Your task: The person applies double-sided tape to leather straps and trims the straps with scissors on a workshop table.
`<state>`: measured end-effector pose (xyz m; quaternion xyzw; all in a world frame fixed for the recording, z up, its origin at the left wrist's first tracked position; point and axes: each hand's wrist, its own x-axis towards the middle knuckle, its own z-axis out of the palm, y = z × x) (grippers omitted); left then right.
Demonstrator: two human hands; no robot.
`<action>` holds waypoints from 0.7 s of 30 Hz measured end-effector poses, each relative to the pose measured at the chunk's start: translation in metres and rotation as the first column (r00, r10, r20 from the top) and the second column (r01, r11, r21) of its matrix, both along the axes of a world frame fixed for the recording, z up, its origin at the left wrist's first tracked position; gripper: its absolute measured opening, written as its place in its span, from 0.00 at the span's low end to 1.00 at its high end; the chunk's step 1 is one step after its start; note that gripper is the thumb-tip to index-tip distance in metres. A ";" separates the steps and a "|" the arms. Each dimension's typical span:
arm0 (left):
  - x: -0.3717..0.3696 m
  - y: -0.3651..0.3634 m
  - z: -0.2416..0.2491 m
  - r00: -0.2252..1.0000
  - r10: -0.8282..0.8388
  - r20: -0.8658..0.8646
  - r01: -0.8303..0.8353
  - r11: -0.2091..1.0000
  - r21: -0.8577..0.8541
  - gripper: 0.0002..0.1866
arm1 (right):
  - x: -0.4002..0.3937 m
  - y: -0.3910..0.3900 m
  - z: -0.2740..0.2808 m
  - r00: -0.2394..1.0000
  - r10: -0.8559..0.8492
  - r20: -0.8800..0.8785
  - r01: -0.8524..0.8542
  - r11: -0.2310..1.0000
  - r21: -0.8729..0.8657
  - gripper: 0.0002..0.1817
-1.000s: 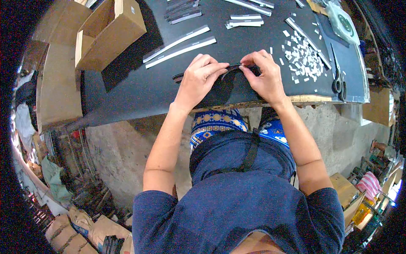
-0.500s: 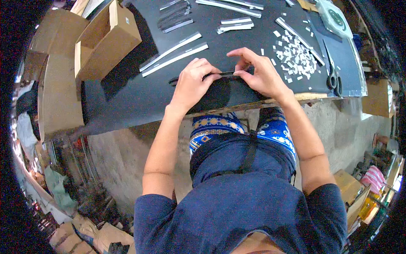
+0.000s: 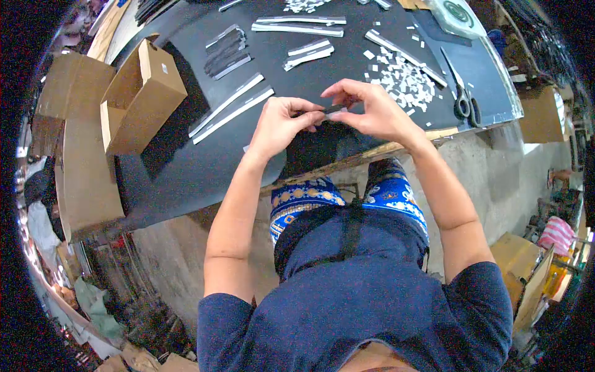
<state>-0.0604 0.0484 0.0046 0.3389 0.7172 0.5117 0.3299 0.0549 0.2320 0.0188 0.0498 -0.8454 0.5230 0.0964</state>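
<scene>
Near the front edge of the dark table, my left hand [image 3: 280,127] and my right hand [image 3: 376,113] meet fingertip to fingertip. Between them is a small dark strip [image 3: 335,110] with a pale part by the right thumb. Both hands pinch it, and the fingers hide much of its length. To the left of my left hand lie two long black-and-white strips [image 3: 233,116]. Beyond the right hand a heap of small white pieces [image 3: 406,80] is scattered, with another long strip [image 3: 409,57] lying across its far side.
An open cardboard box [image 3: 152,93] stands on the table's left part. Black scissors [image 3: 460,99] lie near the right edge. Farther back are short strips [image 3: 308,54], longer strips [image 3: 299,26], a dark bundle [image 3: 227,53] and a clear plastic package [image 3: 455,17].
My view has turned, so the things on the table appear farther left. My hands are closer together on the strip, and its dark left end no longer shows past my left hand.
</scene>
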 end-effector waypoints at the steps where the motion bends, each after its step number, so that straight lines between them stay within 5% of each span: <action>1: -0.001 0.002 0.000 1.000 -0.007 -0.003 0.007 1.000 0.002 0.08 | 0.004 0.007 0.001 1.000 -0.007 -0.003 0.007 1.000 0.002 0.18; 4: -0.004 0.010 0.011 0.986 0.006 0.166 -0.005 1.000 -0.008 0.11 | 0.026 0.038 0.016 0.931 -0.353 -0.088 0.364 0.916 0.171 0.15; 7: -0.005 0.019 0.010 0.979 0.015 0.203 -0.009 0.999 -0.033 0.11 | 0.063 0.098 0.017 0.702 -0.675 -0.228 0.701 0.598 0.389 0.15; 10: -0.005 0.027 0.010 0.951 -0.013 0.308 0.020 1.000 -0.019 0.12 | 0.104 0.146 0.011 0.533 -0.836 -0.130 0.679 0.330 0.656 0.19; 13: -0.001 0.037 0.015 0.917 -0.005 0.399 0.014 1.000 -0.019 0.12 | 0.119 0.163 0.002 0.578 -0.816 0.010 0.594 0.429 0.681 0.23; 17: -0.002 0.045 0.015 0.904 -0.032 0.427 0.050 0.998 -0.030 0.13 | 0.121 0.165 0.005 0.553 -0.833 0.028 0.579 0.408 0.706 0.28; 21: 0.003 0.050 0.018 0.916 -0.051 0.398 0.060 0.998 -0.012 0.11 | 0.125 0.177 0.002 0.575 -0.818 0.033 0.599 0.448 0.664 0.24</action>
